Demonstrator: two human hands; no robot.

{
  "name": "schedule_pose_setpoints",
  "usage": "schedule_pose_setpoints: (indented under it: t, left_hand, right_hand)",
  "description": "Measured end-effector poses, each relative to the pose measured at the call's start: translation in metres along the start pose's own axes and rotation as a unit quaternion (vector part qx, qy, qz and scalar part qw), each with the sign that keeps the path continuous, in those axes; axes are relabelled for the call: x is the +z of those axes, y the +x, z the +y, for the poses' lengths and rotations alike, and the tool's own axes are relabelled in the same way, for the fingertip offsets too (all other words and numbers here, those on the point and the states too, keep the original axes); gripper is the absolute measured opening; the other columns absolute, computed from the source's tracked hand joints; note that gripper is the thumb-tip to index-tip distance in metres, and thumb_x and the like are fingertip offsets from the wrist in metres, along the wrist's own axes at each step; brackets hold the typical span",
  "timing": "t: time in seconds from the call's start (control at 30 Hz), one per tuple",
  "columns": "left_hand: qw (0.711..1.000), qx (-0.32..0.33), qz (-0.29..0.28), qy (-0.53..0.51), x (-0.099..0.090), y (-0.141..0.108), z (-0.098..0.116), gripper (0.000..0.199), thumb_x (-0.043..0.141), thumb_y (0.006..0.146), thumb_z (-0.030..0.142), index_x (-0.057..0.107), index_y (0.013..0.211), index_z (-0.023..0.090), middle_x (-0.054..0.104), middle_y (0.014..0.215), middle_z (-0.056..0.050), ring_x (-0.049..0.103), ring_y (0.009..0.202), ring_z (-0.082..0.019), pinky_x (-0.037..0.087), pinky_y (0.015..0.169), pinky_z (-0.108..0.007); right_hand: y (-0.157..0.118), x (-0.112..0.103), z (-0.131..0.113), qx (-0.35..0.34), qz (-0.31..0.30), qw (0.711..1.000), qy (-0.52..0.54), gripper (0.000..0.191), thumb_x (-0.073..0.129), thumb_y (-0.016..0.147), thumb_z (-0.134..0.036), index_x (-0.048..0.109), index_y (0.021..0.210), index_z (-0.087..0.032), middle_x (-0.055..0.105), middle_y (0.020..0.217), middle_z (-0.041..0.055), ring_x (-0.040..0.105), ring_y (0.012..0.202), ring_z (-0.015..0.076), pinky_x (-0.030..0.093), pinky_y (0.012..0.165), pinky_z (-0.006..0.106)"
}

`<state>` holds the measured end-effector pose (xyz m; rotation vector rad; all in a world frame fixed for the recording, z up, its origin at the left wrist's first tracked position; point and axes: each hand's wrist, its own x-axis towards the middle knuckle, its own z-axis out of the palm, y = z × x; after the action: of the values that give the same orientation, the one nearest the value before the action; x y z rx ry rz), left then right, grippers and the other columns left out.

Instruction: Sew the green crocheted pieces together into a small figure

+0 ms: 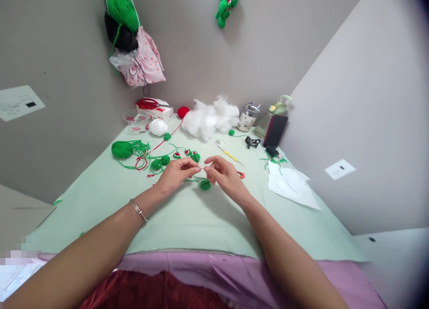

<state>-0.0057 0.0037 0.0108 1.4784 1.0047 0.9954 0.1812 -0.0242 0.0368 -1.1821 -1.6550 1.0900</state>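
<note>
Over the middle of the table my left hand [179, 172] is closed, thumb and index finger pinching a thin strand of yarn. My right hand [226, 177] faces it, its thumb and index finger closed on the same strand, leaving a very short span between the fingertips. Just below the right fingers lies a small green crocheted ball [205, 184] with a dark line across it. Behind the left hand are another green ball [156, 164] and a green piece with red and white [195, 156]. An orange-handled item [241, 175] is partly hidden by my right hand.
Green yarn [122, 149] with tangled strands lies left. Behind are red scissors [148, 103] on a box, white stuffing [209, 119], a red yarn ball [183, 112] and a pen cup [247, 120]. A yellow crochet hook [230, 155], phone [275, 130] and white paper [291, 184] lie right.
</note>
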Motion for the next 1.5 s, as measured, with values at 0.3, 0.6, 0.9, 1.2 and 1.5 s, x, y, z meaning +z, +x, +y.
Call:
schedule_pose_setpoints:
  t: [0.3,0.6,0.9,1.2,1.5]
  left_hand:
    - [1.0,-0.003,0.006,-0.011,0.001,-0.002,0.002,0.026,0.077,0.071,0.041,0.068,0.075,0.017,0.06,0.07,0.001,0.05,0.067,-0.013,0.04,0.067,-0.027]
    - [0.998,-0.011,0.009,-0.066,0.003,-0.001,-0.003,0.025,0.077,0.074,0.041,0.07,0.079,0.017,0.062,0.073,0.002,0.052,0.065,-0.012,0.042,0.069,-0.027]
    - [0.997,-0.007,-0.055,-0.057,0.008,-0.004,-0.01,0.021,0.076,0.076,0.036,0.069,0.079,0.017,0.06,0.068,0.002,0.053,0.065,-0.012,0.038,0.065,-0.026]
    - [0.997,-0.011,-0.054,-0.049,0.008,-0.005,-0.004,0.02,0.075,0.075,0.036,0.069,0.076,0.017,0.06,0.065,0.002,0.053,0.063,-0.013,0.037,0.063,-0.027]
    - [0.998,-0.016,-0.051,-0.028,0.009,-0.006,-0.002,0.021,0.076,0.073,0.036,0.067,0.071,0.017,0.058,0.062,0.002,0.05,0.061,-0.013,0.035,0.058,-0.025]
  right_hand:
    - [0.001,0.002,0.007,-0.02,0.04,0.988,-0.146,0.019,0.063,0.085,-0.034,0.072,0.08,-0.018,0.04,0.052,-0.0066,0.033,0.05,0.0095,0.025,0.051,0.026]
    - [-0.002,0.004,0.0,-0.089,0.111,0.985,-0.094,0.013,0.065,0.084,-0.028,0.07,0.076,-0.019,0.06,0.079,0.0023,0.053,0.067,0.0136,0.043,0.06,0.026]
    - [-0.005,0.006,-0.001,-0.126,0.108,0.98,-0.112,0.01,0.062,0.085,-0.019,0.064,0.075,-0.02,0.06,0.086,0.0023,0.057,0.072,0.0129,0.047,0.062,0.026]
    - [-0.006,0.008,-0.002,-0.126,0.109,0.976,-0.139,0.012,0.06,0.085,-0.018,0.062,0.074,-0.02,0.06,0.086,0.0029,0.057,0.072,0.0139,0.046,0.061,0.027]
    - [-0.006,0.009,-0.003,-0.123,0.106,0.976,-0.142,0.011,0.059,0.084,-0.016,0.062,0.074,-0.02,0.06,0.086,0.0027,0.057,0.072,0.0138,0.043,0.059,0.027]
